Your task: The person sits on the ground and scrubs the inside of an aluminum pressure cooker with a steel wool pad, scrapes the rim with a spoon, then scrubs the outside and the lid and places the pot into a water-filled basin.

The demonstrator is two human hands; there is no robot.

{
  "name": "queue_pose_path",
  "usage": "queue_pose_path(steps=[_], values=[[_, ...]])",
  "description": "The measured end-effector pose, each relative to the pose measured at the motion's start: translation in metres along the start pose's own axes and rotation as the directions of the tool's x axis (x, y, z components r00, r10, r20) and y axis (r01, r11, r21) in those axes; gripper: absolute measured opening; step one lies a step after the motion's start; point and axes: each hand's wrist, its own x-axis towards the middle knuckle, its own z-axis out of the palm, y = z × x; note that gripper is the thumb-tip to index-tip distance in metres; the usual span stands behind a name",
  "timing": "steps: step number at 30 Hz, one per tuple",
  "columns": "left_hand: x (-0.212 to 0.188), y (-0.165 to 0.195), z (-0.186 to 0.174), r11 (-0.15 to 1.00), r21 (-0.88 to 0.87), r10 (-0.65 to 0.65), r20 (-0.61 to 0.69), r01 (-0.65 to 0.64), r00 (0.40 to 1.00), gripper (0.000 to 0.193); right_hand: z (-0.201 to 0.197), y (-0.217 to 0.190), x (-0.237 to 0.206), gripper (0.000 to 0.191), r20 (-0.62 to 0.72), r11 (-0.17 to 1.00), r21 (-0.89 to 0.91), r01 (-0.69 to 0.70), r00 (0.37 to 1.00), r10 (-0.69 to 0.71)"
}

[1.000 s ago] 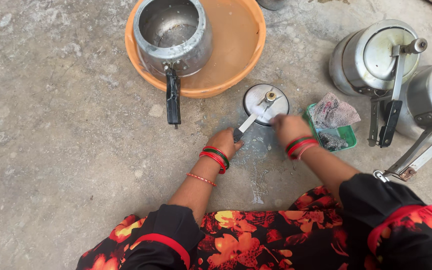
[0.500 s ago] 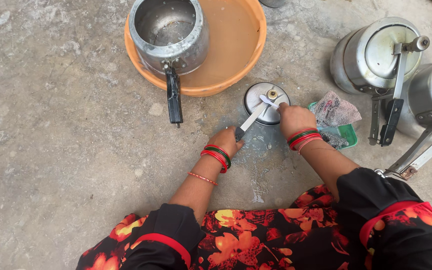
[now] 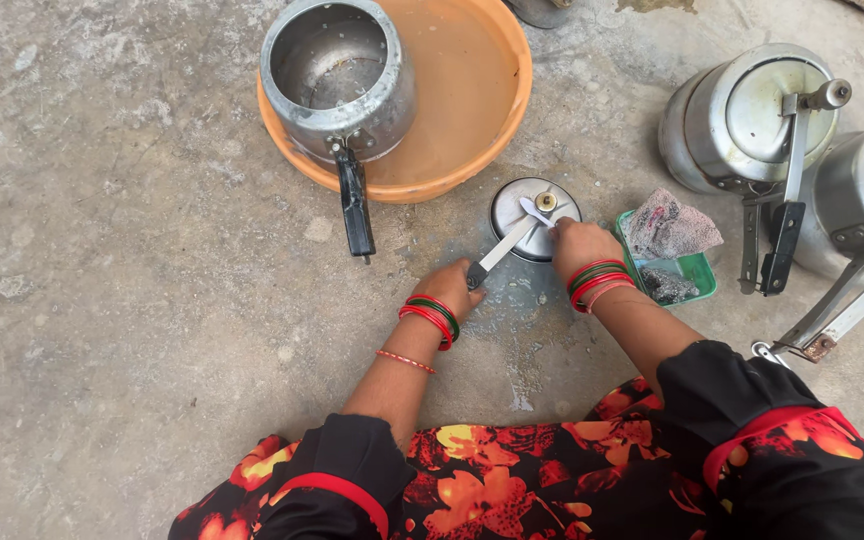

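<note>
— What lies in the middle of the concrete floor [image 3: 102, 250]?

— A round pressure cooker lid [image 3: 532, 215] of dull grey metal, flat on the floor, with a small brass-coloured knob near its centre and a long flat handle, pale metal turning black at the end. The floor beneath it is rough, mottled and wet.

— How do the hands stand to the lid?

— The left hand [image 3: 449, 290] is below and left of the lid, closed around the black end of the handle. The right hand [image 3: 580, 245] sits on the lid's lower right edge, fingers curled down on the metal; whether something is pinched under them I cannot tell. Both wrists carry red and green bangles.

— And around the lid?

— Up and left of it, an orange plastic basin [image 3: 472, 100], smooth and round, holds murky water and an open aluminium cooker pot [image 3: 337, 75] whose black handle pokes out over the rim toward the lid. Just right of the lid, a small green tray [image 3: 697, 270] with a grey scrubbing cloth [image 3: 667, 225] and a dark scouring pad. Further right, two closed cookers [image 3: 752, 115], shiny and dented.

— Open room?

— Left of the lid the floor stretches wide; the right is crowded.
</note>
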Motion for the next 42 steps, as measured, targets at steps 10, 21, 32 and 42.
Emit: queue_pose_path(steps=[10, 21, 32, 42], values=[[0.003, -0.010, -0.013, 0.996, 0.031, 0.078, 0.034, -0.079, 0.996, 0.051, -0.023, 0.035, -0.007, 0.037, 0.135, 0.951, 0.284, -0.121, 0.987, 0.086], [0.002, -0.007, -0.004, 0.999, -0.017, 0.036, 0.041, -0.036, 0.999, 0.046, 0.006, -0.020, -0.011, 0.041, 0.312, 0.486, 0.788, -0.378, 0.926, 0.215], [0.006, -0.002, 0.007, 0.999, -0.052, 0.012, 0.076, -0.008, 0.997, 0.045, 0.012, -0.020, -0.004, 0.041, 0.250, 0.567, 0.746, -0.350, 0.936, 0.250], [0.000, 0.001, -0.002, 1.000, -0.019, -0.015, 0.078, 0.017, 0.997, 0.045, 0.030, -0.009, -0.027, 0.042, 0.129, 0.896, 0.410, -0.172, 0.983, 0.130]])
